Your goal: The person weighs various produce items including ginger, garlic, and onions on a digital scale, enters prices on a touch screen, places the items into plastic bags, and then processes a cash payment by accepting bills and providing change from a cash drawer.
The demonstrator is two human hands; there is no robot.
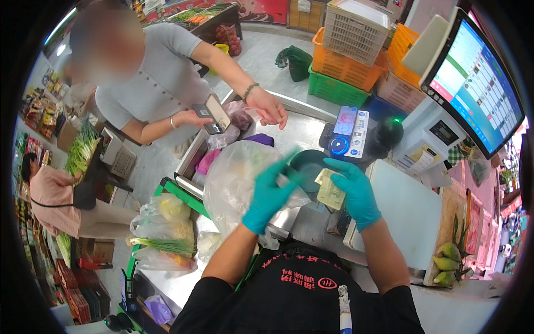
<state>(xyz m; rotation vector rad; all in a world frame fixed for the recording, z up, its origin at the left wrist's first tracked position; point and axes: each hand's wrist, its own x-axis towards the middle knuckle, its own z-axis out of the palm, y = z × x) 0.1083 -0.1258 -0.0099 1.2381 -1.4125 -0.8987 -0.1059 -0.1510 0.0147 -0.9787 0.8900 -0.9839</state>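
My right hand (356, 190), in a teal glove, holds folded yellowish-green banknotes (331, 193) between thumb and fingers. My left hand (271, 194), gloved alike, is blurred by motion with its fingers apart; nothing shows in it. Between and just beyond both hands sits a dark round bowl (306, 167) on the metal counter. A large clear plastic bag (233, 179) lies beside my left hand, partly behind it. Across the counter, a person (162, 79) holds a phone in an opened case (212, 115) and stretches the other hand (269, 108) over the counter, near a small pinkish slip.
A payment device (344, 133) with a lit blue ring stands beyond the bowl. At right are a white cutting board (396, 221) and a monitor (475, 83). Bagged vegetables (167, 234) lie at left. Stacked crates (346, 62) stand behind; another person (62, 196) stands far left.
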